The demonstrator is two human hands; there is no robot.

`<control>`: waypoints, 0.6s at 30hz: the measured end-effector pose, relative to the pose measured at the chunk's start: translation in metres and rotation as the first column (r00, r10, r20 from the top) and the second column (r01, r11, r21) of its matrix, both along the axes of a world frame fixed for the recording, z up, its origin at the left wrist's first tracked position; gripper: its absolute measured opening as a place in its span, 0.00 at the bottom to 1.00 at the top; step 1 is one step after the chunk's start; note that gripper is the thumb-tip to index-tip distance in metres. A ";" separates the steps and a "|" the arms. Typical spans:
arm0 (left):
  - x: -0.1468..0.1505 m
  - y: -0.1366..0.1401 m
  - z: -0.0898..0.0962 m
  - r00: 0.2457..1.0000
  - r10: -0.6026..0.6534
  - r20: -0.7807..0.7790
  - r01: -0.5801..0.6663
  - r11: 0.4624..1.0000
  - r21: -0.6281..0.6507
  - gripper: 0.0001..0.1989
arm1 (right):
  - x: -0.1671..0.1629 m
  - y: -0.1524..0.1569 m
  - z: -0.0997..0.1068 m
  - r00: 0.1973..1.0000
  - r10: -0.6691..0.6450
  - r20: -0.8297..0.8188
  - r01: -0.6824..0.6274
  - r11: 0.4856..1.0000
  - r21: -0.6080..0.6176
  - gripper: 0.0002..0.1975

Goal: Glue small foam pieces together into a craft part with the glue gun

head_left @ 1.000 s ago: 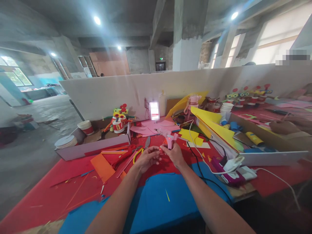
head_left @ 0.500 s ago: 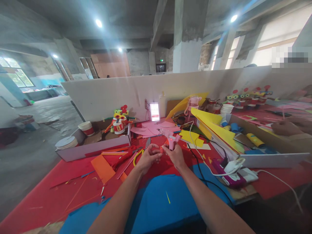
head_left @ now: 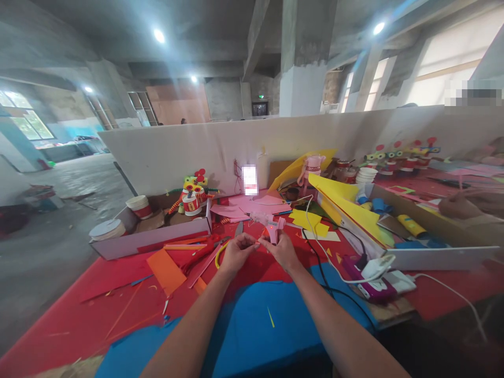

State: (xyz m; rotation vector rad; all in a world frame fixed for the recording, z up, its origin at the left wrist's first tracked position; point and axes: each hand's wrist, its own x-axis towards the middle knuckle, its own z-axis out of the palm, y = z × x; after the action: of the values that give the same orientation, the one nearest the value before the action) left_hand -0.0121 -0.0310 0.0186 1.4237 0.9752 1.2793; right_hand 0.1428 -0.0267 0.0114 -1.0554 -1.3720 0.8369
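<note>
A white partition (head_left: 177, 152) stood along the far edge of the red-covered bench (head_left: 90, 328), and past the left edge spread a shiny grey floor (head_left: 74, 191). Beyond the far edge rose a square pillar (head_left: 302, 92), white below bare concrete, while lamps (head_left: 159, 36) glowed on the grey ceiling (head_left: 205, 26). Windows (head_left: 33, 126) shone beyond both far corners.

Lamps (head_left: 159, 35) flare at your eleven and one o'clock; windows (head_left: 437, 58) glare at two; your view's edges stretch, blurred.
</note>
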 end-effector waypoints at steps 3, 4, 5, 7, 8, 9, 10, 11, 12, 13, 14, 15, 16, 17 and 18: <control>0.000 0.001 -0.001 1.000 0.019 -0.024 -0.019 1.000 0.016 0.14 | 0.001 0.001 0.000 1.000 -0.003 0.010 0.003 1.000 0.004 0.17; -0.001 0.001 -0.001 1.000 0.009 -0.006 -0.009 1.000 0.000 0.14 | 0.002 0.001 0.000 1.000 -0.010 0.015 0.010 1.000 0.013 0.16; -0.001 0.001 0.000 0.999 -0.013 0.030 0.014 1.000 -0.028 0.14 | 0.002 0.001 0.000 0.999 -0.026 0.023 0.025 0.999 0.028 0.16; -0.001 0.000 0.002 0.987 -0.058 0.150 0.074 0.992 -0.099 0.16 | 0.002 0.001 -0.001 0.996 -0.076 0.047 0.073 0.995 0.069 0.14; -0.001 -0.001 0.003 0.974 -0.070 0.216 0.100 0.986 -0.131 0.17 | 0.002 0.000 -0.001 0.993 -0.101 0.063 0.095 0.991 0.093 0.13; -0.001 -0.002 0.004 0.960 -0.073 0.271 0.120 0.980 -0.159 0.18 | 0.001 0.000 -0.002 0.990 -0.121 0.079 0.111 0.987 0.115 0.11; -0.001 -0.002 0.005 0.948 -0.072 0.311 0.134 0.974 -0.182 0.18 | 0.000 0.000 -0.002 0.987 -0.133 0.091 0.120 0.984 0.134 0.11; -0.001 -0.003 0.005 0.940 -0.072 0.334 0.147 0.967 -0.206 0.18 | -0.001 0.000 -0.003 0.985 -0.141 0.099 0.125 0.981 0.150 0.10; -0.001 -0.003 0.005 0.935 -0.077 0.345 0.163 0.960 -0.229 0.19 | -0.002 0.000 -0.004 0.984 -0.145 0.105 0.126 0.978 0.164 0.10; -0.001 -0.003 0.005 0.932 -0.089 0.350 0.184 0.951 -0.249 0.19 | -0.003 -0.001 -0.004 0.983 -0.146 0.112 0.125 0.977 0.176 0.09; 0.000 -0.004 0.005 0.930 -0.101 0.353 0.202 0.943 -0.263 0.19 | -0.004 -0.001 -0.004 0.982 -0.147 0.117 0.124 0.975 0.185 0.09; 0.000 -0.004 0.005 0.929 -0.110 0.352 0.214 0.939 -0.271 0.19 | -0.005 -0.002 -0.004 0.982 -0.145 0.124 0.119 0.974 0.193 0.09; 0.000 -0.004 0.005 0.930 -0.114 0.350 0.217 0.937 -0.272 0.20 | -0.005 -0.002 -0.004 0.982 -0.138 0.131 0.111 0.974 0.198 0.08; 0.000 -0.004 0.005 0.932 -0.110 0.346 0.212 0.939 -0.271 0.20 | -0.006 -0.003 -0.004 0.982 -0.127 0.138 0.098 0.975 0.199 0.08; 0.000 -0.004 0.005 0.935 -0.101 0.341 0.201 0.942 -0.271 0.20 | -0.006 -0.003 -0.003 0.983 -0.112 0.144 0.082 0.977 0.197 0.07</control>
State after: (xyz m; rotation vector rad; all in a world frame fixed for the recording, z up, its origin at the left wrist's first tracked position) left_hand -0.0122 -0.0347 0.0231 0.9941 0.7803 1.1463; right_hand 0.1371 -0.0296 0.0083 -1.0454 -1.4861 0.5488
